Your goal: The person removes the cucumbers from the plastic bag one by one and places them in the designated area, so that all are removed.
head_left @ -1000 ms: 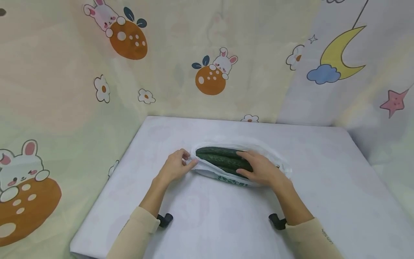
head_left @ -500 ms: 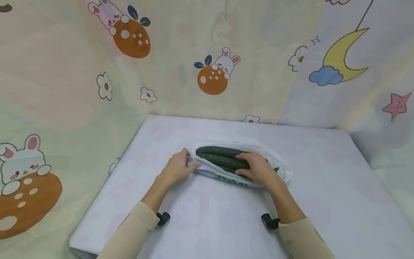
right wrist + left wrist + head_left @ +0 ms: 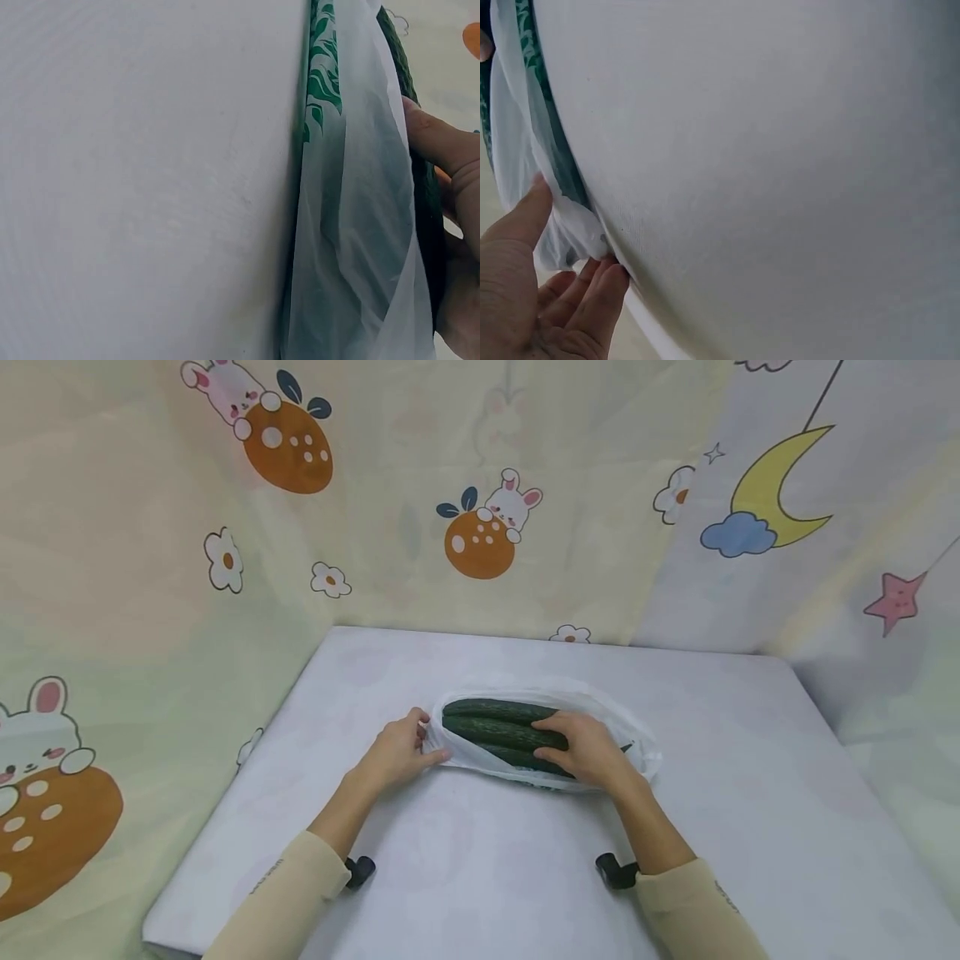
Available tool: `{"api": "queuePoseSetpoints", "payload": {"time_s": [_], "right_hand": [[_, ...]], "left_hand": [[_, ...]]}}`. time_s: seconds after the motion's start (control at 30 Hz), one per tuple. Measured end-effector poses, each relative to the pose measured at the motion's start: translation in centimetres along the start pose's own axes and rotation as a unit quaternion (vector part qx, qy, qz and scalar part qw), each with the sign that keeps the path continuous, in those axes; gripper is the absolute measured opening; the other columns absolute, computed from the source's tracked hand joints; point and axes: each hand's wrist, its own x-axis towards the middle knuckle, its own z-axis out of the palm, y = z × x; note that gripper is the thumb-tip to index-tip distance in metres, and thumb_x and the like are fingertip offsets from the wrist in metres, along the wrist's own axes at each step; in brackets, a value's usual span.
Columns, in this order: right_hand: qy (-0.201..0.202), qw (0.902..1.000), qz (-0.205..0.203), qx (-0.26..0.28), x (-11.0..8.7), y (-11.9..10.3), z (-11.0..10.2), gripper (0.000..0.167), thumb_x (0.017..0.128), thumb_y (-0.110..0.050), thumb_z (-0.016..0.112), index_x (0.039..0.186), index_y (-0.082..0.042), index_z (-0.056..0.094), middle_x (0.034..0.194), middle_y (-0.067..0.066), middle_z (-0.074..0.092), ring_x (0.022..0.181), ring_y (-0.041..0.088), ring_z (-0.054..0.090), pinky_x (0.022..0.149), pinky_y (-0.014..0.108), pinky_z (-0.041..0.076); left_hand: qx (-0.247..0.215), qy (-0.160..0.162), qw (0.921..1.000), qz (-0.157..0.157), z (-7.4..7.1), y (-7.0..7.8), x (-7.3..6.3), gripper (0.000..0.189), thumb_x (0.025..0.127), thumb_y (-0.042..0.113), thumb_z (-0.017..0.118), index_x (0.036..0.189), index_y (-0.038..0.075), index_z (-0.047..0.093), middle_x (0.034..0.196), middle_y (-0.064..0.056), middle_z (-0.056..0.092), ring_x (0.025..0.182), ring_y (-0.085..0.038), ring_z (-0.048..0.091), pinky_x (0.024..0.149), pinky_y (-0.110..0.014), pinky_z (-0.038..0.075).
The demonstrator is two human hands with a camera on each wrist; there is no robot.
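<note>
On the pale worktop (image 3: 465,877), the cucumbers (image 3: 487,729) lie in the plastic bag (image 3: 592,696), long axes roughly nine-to-three o'clock, extending toward nine from the nearer right grip (image 3: 592,752), which clasps them, while the left grip (image 3: 392,753) pinches the bag's nine-o'clock end.

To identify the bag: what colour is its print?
Green, leafy print; clearest in the right wrist view.

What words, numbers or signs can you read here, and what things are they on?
I can't read any words or numbers for sure.
Left sleeve: a small dark line of what looks like lettering, too small to read.
Right sleeve: a similar dark marking, too small to read.
White plastic bag: green leafy swirls, no word I can make out.
Backdrop: printed pictures, no letters I can see.
</note>
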Motion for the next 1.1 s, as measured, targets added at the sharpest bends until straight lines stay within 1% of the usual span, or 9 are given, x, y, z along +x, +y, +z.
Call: {"api": "queuePoseSetpoints", "payload": {"time_s": [0.1, 0.17, 0.27, 0.4, 0.53, 0.63, 0.8, 0.9, 1.1], "right_hand": [[0.012, 0.9999, 0.000, 0.009, -0.1, 0.3, 0.0, 0.044, 0.090, -0.027, 0.081, 0.129, -0.012, 0.070, 0.125, 0.007, 0.071, 0.117, 0.031, 0.066, 0.097, 0.049, 0.052], [0.020, 0.9997, 0.001, 0.015, -0.2, 0.5, -0.1, 0.043, 0.089, -0.026, 0.082, 0.128, -0.011, 0.071, 0.124, 0.007, 0.071, 0.116, 0.031, 0.066, 0.096, 0.049, 0.052], [0.024, 0.9995, -0.005, 0.018, -0.4, 0.7, -0.3, 0.043, 0.089, -0.023, 0.082, 0.128, -0.009, 0.070, 0.123, 0.009, 0.071, 0.115, 0.032, 0.067, 0.095, 0.050, 0.053], [0.030, 0.9994, -0.008, 0.015, -0.6, 0.7, -0.8, 0.043, 0.089, -0.022, 0.082, 0.128, -0.008, 0.070, 0.125, 0.011, 0.070, 0.116, 0.034, 0.066, 0.096, 0.051, 0.052], [0.041, 0.9991, -0.008, 0.009, -0.6, 0.6, -1.2, 0.043, 0.088, -0.021, 0.082, 0.128, -0.010, 0.070, 0.124, 0.009, 0.070, 0.116, 0.032, 0.066, 0.096, 0.051, 0.052], [0.049, 0.9987, -0.011, 0.008, -0.5, 0.5, -1.7, 0.044, 0.088, -0.021, 0.083, 0.129, -0.012, 0.070, 0.120, 0.006, 0.070, 0.113, 0.030, 0.067, 0.094, 0.050, 0.053], [0.078, 0.9967, -0.025, 0.002, 0.0, -0.1, -2.5, 0.044, 0.088, -0.020, 0.083, 0.130, -0.013, 0.070, 0.118, 0.005, 0.070, 0.113, 0.027, 0.067, 0.094, 0.048, 0.054], [0.103, 0.9937, -0.044, 0.001, 0.3, -0.4, -3.1, 0.044, 0.088, -0.020, 0.083, 0.129, -0.013, 0.069, 0.118, 0.004, 0.070, 0.112, 0.027, 0.067, 0.094, 0.048, 0.055], [0.143, 0.9856, -0.090, -0.008, 0.8, -0.9, -4.6, 0.043, 0.086, -0.015, 0.084, 0.126, -0.012, 0.070, 0.114, 0.004, 0.070, 0.105, 0.026, 0.069, 0.086, 0.046, 0.056]], "left_hand": [[-0.001, 0.003, 0.9998, 0.019, 0.2, -0.2, 0.1, 0.076, 0.088, 0.044, 0.081, 0.144, 0.011, 0.041, 0.117, -0.012, 0.069, 0.101, -0.025, 0.067, 0.093, -0.046, 0.052], [0.003, 0.008, 0.9995, 0.029, 0.4, -0.2, 0.2, 0.077, 0.088, 0.044, 0.081, 0.143, 0.012, 0.039, 0.118, -0.013, 0.070, 0.101, -0.026, 0.067, 0.093, -0.047, 0.052], [0.009, 0.015, 0.9993, 0.034, 0.7, -0.1, 0.3, 0.070, 0.087, 0.043, 0.082, 0.135, 0.012, 0.042, 0.116, -0.012, 0.069, 0.100, -0.026, 0.067, 0.090, -0.047, 0.052], [0.010, 0.012, 0.9995, 0.029, 0.9, -0.1, 0.4, 0.058, 0.086, 0.042, 0.083, 0.119, 0.013, 0.046, 0.103, -0.007, 0.065, 0.091, -0.024, 0.062, 0.083, -0.042, 0.051], [0.022, 0.011, 0.9995, 0.022, 1.0, -0.2, 0.3, 0.051, 0.086, 0.043, 0.083, 0.113, 0.014, 0.051, 0.095, -0.002, 0.060, 0.087, -0.021, 0.057, 0.082, -0.040, 0.050], [0.034, 0.010, 0.9992, 0.020, 1.0, -0.3, 0.2, 0.048, 0.086, 0.042, 0.083, 0.112, 0.013, 0.054, 0.097, 0.000, 0.060, 0.089, -0.020, 0.057, 0.084, -0.040, 0.050], [0.044, 0.000, 0.9985, 0.032, 0.7, -0.4, 0.0, 0.047, 0.088, 0.040, 0.082, 0.117, 0.011, 0.058, 0.099, -0.002, 0.061, 0.089, -0.020, 0.056, 0.084, -0.041, 0.049], [0.050, -0.002, 0.9981, 0.037, 0.7, -0.3, 0.0, 0.048, 0.088, 0.039, 0.082, 0.119, 0.010, 0.059, 0.099, -0.003, 0.061, 0.089, -0.020, 0.056, 0.084, -0.041, 0.049], [0.047, -0.006, 0.9984, 0.032, 0.7, -0.1, 0.0, 0.047, 0.087, 0.036, 0.082, 0.120, 0.009, 0.060, 0.100, -0.003, 0.061, 0.089, -0.020, 0.055, 0.084, -0.041, 0.049]]}}
